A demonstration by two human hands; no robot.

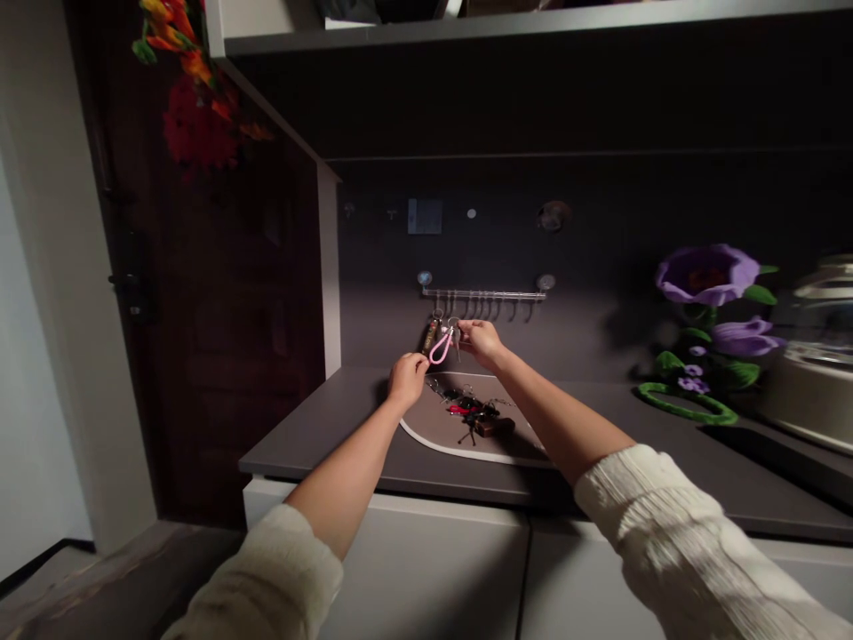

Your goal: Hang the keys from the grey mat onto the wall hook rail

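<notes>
A hook rail (pixel 493 294) is fixed to the dark wall, and a brown keychain (pixel 430 334) hangs at its left end. Beside it, just under the rail, is a key ring with a pink loop strap (pixel 440 348) and keys. My right hand (pixel 481 341) pinches this ring from the right. My left hand (pixel 408 378) is closed at the lower end of the keychain and strap; which of the two it grips is hard to tell. Below both hands, several keys and key fobs (pixel 476 411) lie in a heap on a beige mat (pixel 433 434) with a white edge.
Purple artificial flowers (pixel 707 274) and a glass-topped appliance (pixel 819 356) stand at the right of the grey counter (pixel 320 427). A shelf (pixel 533 27) overhangs it. At the left is a dark door (pixel 227 338) with red and orange flowers (pixel 200 124).
</notes>
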